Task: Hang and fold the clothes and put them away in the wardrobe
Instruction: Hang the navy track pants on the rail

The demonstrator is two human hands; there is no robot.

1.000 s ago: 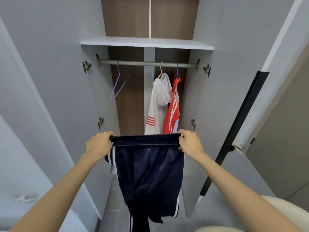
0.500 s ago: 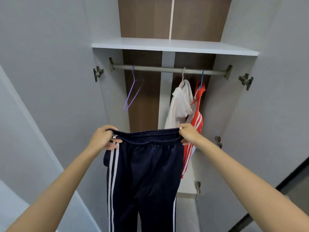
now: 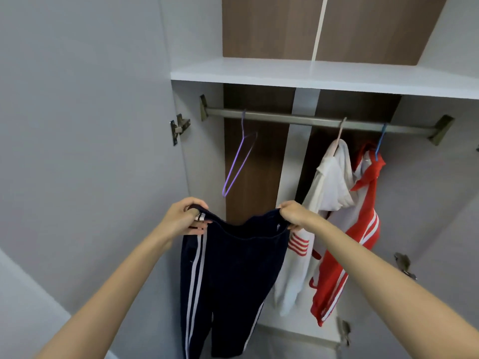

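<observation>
Dark navy track trousers [image 3: 233,275] with white side stripes hang from their waistband in front of the open wardrobe. My left hand [image 3: 182,218] grips the waistband's left end and my right hand [image 3: 294,215] grips its right end; the band sags between them. An empty purple wire hanger [image 3: 238,161] hangs on the metal rail [image 3: 311,121] above my left hand. Further right on the rail hang a white top [image 3: 329,182] with red sleeve stripes and a red and white jacket [image 3: 363,229].
A white shelf [image 3: 324,73] runs above the rail. The open left door [image 3: 90,151] stands close beside my left arm, the right door [image 3: 440,216] beside my right arm. A low white shelf [image 3: 298,330] lies under the hung clothes.
I have come closer to the wardrobe and the view has turned left. My hands have moved nearer each other, so the taut waistband now sags.
</observation>
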